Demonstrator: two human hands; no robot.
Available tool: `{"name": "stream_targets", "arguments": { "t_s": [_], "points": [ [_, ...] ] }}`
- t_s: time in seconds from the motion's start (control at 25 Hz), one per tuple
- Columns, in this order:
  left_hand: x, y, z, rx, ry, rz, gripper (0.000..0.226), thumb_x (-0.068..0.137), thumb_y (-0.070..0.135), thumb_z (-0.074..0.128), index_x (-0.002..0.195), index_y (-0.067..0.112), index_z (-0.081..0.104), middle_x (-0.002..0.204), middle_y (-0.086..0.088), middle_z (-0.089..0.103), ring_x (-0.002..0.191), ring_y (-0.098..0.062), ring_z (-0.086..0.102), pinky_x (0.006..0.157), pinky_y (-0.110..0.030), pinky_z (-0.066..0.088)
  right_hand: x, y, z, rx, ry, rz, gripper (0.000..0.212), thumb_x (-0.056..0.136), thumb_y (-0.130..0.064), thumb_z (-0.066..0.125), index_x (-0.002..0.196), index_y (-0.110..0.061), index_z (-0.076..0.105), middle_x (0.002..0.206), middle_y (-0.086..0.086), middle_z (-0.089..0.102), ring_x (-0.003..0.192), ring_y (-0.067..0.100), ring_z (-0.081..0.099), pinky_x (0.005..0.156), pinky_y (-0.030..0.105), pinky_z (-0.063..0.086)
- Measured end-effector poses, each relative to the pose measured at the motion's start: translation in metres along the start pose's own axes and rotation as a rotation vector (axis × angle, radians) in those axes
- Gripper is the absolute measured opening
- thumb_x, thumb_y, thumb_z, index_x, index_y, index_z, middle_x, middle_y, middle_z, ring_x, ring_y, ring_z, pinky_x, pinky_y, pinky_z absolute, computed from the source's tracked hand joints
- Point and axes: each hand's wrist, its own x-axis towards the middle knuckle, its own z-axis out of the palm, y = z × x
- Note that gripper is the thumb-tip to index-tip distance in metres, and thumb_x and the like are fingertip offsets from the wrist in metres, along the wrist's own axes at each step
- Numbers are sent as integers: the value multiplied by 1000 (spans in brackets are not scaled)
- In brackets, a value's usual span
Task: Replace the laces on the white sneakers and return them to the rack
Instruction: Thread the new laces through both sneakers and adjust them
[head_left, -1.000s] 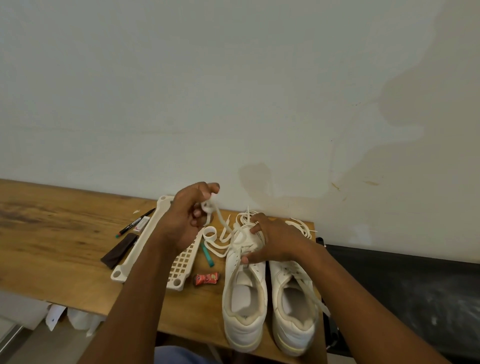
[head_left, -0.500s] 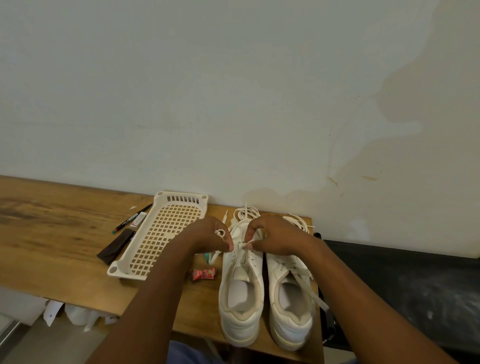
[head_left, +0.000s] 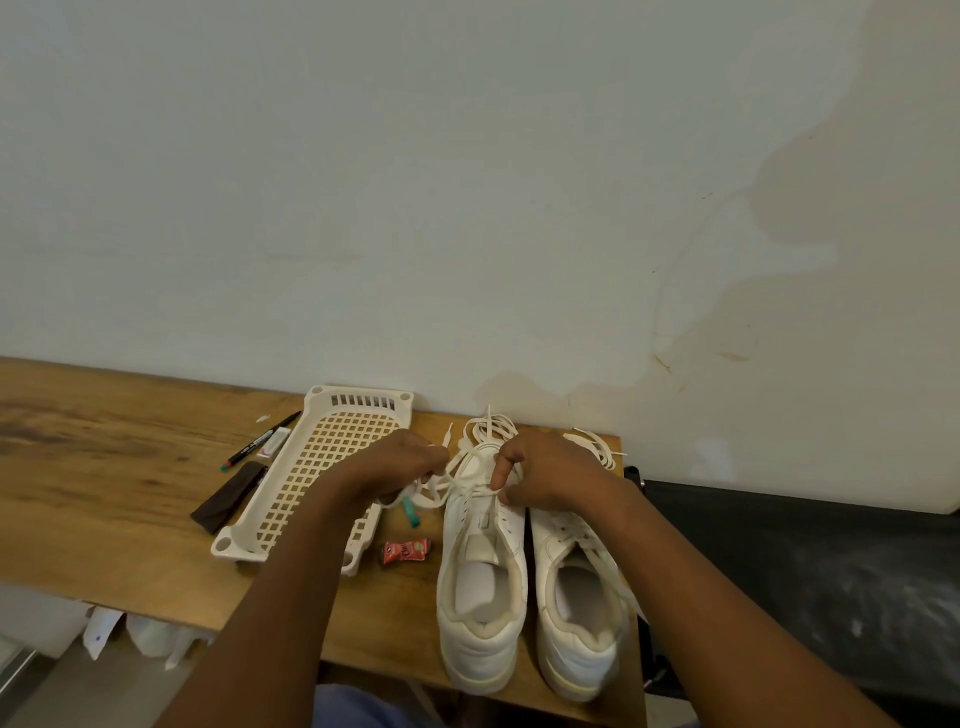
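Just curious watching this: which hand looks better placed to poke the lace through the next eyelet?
Probably the right hand: its fingers pinch the lace on the left sneaker, at the eyelets. The left hand holds lace off to the side.

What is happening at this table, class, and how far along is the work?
A person is lacing the left sneaker of a white pair on a wooden table. The left hand and the right hand each pinch the white lace over the front eyelets. The upper eyelets look unlaced. The right sneaker stands beside it, with loose lace across it. A white plastic rack lies to the left, with nothing on it yet.
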Motion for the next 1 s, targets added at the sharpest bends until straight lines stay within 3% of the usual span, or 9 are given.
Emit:
{"name": "stream_targets", "arguments": {
  "t_s": [0.08,0.16,0.32,0.44,0.6,0.84,0.92,1.0],
  "points": [
    [-4,1,-2,-35,-1,-8,17,100,14,50,86,6,56,71,-3,46,59,-12,36,54,-24,32,0,-1,0,-33,-13,13,17,83,-28,79,94,-39,73,119,-15,63,108,12,61,92,39,55],
    [1,-4,0,-70,35,-34,17,98,15,53,83,8,54,69,-3,46,56,-11,36,53,-24,32,0,1,0,-61,-16,3,22,83,-30,78,102,-38,69,122,-14,63,115,14,60,96,41,54],
    [17,-17,10,-17,220,-73,5,88,12,68,90,14,64,84,-2,63,67,-12,53,56,-25,41,1,4,1,-56,-15,-27,26,85,-32,78,106,-36,65,129,-12,62,122,14,58,101,42,51],
    [20,-20,10,70,111,-1,17,79,5,79,87,20,76,100,2,69,86,-10,61,65,-23,49,2,3,1,-9,-10,-52,21,85,-28,78,99,-38,67,126,-12,63,123,13,58,100,42,50],
    [16,-13,14,180,26,150,15,75,16,89,86,22,82,92,6,75,83,-5,66,63,-14,46,2,-1,2,8,9,-57,15,86,-29,78,96,-39,72,121,-13,65,118,12,58,98,42,51],
    [21,-14,18,198,60,190,4,79,19,84,77,22,82,82,8,76,88,-11,68,81,-29,57,1,-5,4,-17,22,-26,11,86,-32,79,96,-35,76,116,-11,69,112,13,60,93,40,54],
    [22,-15,18,190,30,198,9,82,20,75,74,17,80,80,0,76,85,-23,71,83,-42,58,0,-6,4,-14,19,-14,12,86,-30,78,97,-34,77,115,-11,69,111,12,60,92,38,54],
    [23,-14,19,139,-3,166,20,86,17,68,77,0,74,80,-13,73,80,-35,66,75,-42,56,0,-8,5,-19,13,0,12,87,-28,77,98,-32,77,114,-11,68,109,13,61,91,37,54]
  ]
}}
